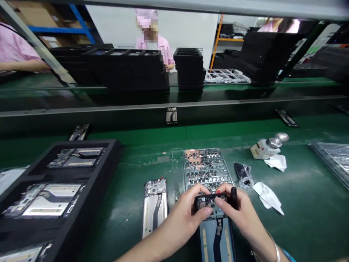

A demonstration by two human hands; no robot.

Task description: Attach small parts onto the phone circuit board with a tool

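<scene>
An opened phone (pixel 217 236), with its circuit board and a black flex cable showing, lies in front of me. My left hand (pixel 195 207) grips its upper left side, the thumb on the board. My right hand (pixel 236 207) grips the upper right corner, thumb pressed near the top edge. A black rounded tool end (pixel 233 198) sticks up from the right hand; the rest of it is hidden. Just beyond the fingers is a clear plastic tray (pixel 207 167) of small parts in rows. Left of my hands lies a second opened phone (pixel 155 203).
A black foam tray (pixel 109 182) at left holds several opened phones. To the right are a dispenser bottle (pixel 263 148), white wipes (pixel 268 198), a small plastic bag (pixel 244 174) and clear trays (pixel 334 160). More phones lie along the conveyor (pixel 131 127). Co-workers in pink stand beyond stacked black trays (pixel 136 69).
</scene>
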